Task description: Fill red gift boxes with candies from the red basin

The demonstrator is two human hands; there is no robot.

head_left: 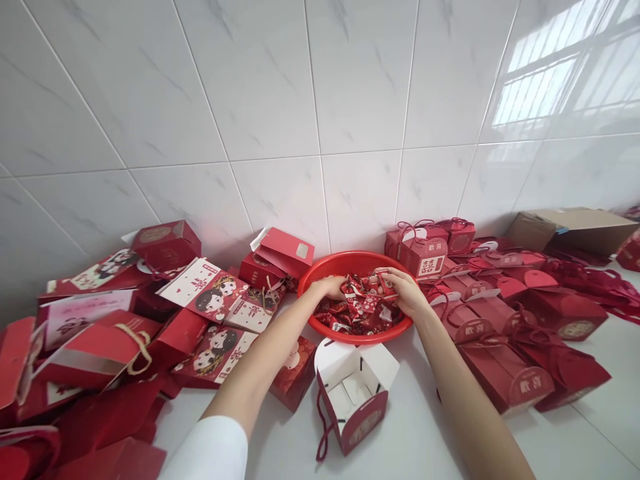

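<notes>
A red plastic basket (360,339) sits against the wall, holding a heap of red wrapped candies (356,303). Both my hands reach into it. At the left of the heap, my left hand (332,288) is curled down, its fingertips partly hidden among the wrappers. Across from it, my right hand (406,291) has bent fingers closed on a wrapped candy (386,285) near the right rim. In front of the basket stands an open red gift box (357,400) with a white inside and a dark red cord hanging at its left. The inside holds no candy.
Red and white gift boxes (210,290) with printed figures pile up at the left. Closed red boxes (505,377) with cord handles stand in rows at the right. Behind them lie a cardboard box (575,227) and loose red cords (600,283). A tiled wall (270,100) rises behind everything.
</notes>
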